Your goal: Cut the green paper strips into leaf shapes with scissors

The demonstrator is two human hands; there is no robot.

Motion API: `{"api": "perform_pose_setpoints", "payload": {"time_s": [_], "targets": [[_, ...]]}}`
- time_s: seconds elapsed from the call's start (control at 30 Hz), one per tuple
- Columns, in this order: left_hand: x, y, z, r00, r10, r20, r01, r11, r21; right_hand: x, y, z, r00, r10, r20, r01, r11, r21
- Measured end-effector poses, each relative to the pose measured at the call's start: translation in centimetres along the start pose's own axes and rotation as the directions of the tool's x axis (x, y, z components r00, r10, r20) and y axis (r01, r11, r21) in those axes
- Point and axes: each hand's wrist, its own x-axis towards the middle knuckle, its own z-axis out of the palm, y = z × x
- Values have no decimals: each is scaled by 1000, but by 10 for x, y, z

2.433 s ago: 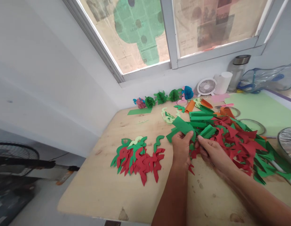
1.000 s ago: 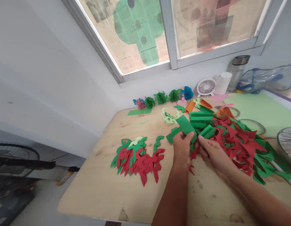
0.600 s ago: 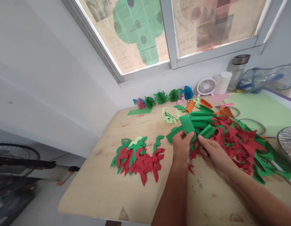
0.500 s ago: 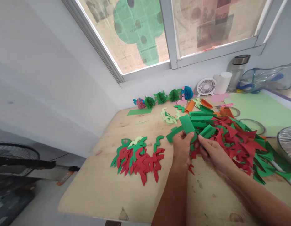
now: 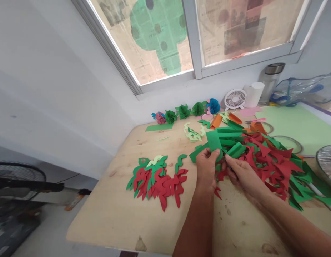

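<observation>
My left hand (image 5: pixel 206 166) pinches a green paper piece (image 5: pixel 214 140) that stands up above the thumb. Close beside it, my right hand (image 5: pixel 239 169) is closed at the paper's right edge, around a small dark tool that is mostly hidden by the fingers. More folded green paper (image 5: pixel 231 134) lies just behind both hands. To the right is a heap of red paper scraps (image 5: pixel 272 160) mixed with green. On the left lies a pile of wavy red and green cut-outs (image 5: pixel 157 182).
Paper ornaments (image 5: pixel 184 111), a small white fan (image 5: pixel 235 99), a white cylinder (image 5: pixel 255 94) and a bottle (image 5: pixel 271 80) stand along the wall. A light green sheet (image 5: pixel 310 128) lies at the right. Wire rings lie near the scrap heap.
The green piece between my hands has tilted slightly more upright. Both hands have otherwise stayed nearly in place.
</observation>
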Motion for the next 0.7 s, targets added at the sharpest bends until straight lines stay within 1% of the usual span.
{"api": "perform_pose_setpoints", "payload": {"time_s": [0.13, 0.4, 0.57, 0.7], "targets": [[-1, 3, 0, 1000, 8, 10, -8, 1000, 17, 0, 0, 0, 1000, -2, -4, 2, 1000, -11], [-4, 7, 2, 999, -36, 26, 35, 999, 36, 2, -1, -3, 1000, 14, 18, -14, 1000, 6], [-4, 7, 2, 999, -34, 41, 33, 999, 42, 0, -1, -1, 1000, 13, -6, -13, 1000, -14], [-4, 5, 1, 998, -26, 59, 24, 999, 36, 0, -2, 0, 1000, 13, -12, -13, 1000, 6]]}}
